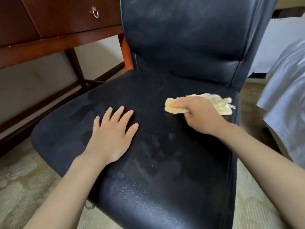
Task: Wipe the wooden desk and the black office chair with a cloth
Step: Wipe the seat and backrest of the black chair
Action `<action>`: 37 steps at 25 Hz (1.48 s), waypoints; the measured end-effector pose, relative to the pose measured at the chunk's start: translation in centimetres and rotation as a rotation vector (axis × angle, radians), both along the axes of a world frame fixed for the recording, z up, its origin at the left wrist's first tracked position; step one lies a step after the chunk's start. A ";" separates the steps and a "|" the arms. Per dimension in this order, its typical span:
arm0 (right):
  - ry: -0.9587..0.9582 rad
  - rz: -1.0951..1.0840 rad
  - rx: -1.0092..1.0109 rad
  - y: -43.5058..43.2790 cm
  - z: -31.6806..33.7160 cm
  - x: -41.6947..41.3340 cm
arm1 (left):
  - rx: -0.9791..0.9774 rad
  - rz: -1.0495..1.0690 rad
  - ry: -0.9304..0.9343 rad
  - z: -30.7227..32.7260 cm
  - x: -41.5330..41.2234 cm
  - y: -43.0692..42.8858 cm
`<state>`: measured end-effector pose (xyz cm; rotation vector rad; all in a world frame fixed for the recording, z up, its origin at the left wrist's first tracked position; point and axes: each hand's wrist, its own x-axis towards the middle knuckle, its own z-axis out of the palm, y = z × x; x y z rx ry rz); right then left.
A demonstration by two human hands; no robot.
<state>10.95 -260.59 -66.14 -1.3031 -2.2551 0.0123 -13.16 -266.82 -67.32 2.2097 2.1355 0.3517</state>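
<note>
The black office chair fills the middle of the view, its leather seat streaked with damp marks and its backrest rising behind. My left hand lies flat on the left part of the seat, fingers spread and straight. My right hand grips a crumpled pale yellow cloth and presses it onto the right rear part of the seat. The wooden desk stands at the upper left, dark reddish brown, with a drawer and a metal ring pull.
A bed with white linen hangs close to the chair's right side. Desk legs and a cross rail stand left of the seat. Patterned beige carpet covers the floor around the chair.
</note>
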 end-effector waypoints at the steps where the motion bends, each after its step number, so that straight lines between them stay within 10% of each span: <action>1: 0.006 0.089 -0.008 -1.4 0.1 -0.9 | -0.007 0.012 -0.029 -0.2 0.3 -0.3; 6: -0.037 0.335 -0.058 -9.3 0.0 -0.9 | -0.014 0.102 -0.021 -1.0 2.6 -1.3; 18: 0.202 -0.018 -0.060 -11.2 -2.1 7.6 | -0.077 0.257 0.147 -0.8 10.5 -2.6; 31: -0.028 -0.670 -0.069 -1.8 -1.0 8.4 | 0.004 0.178 0.200 0.3 3.3 -7.1; 37: 0.112 -0.598 -0.054 -3.6 -1.2 4.6 | 0.033 0.134 0.121 1.0 1.9 -7.4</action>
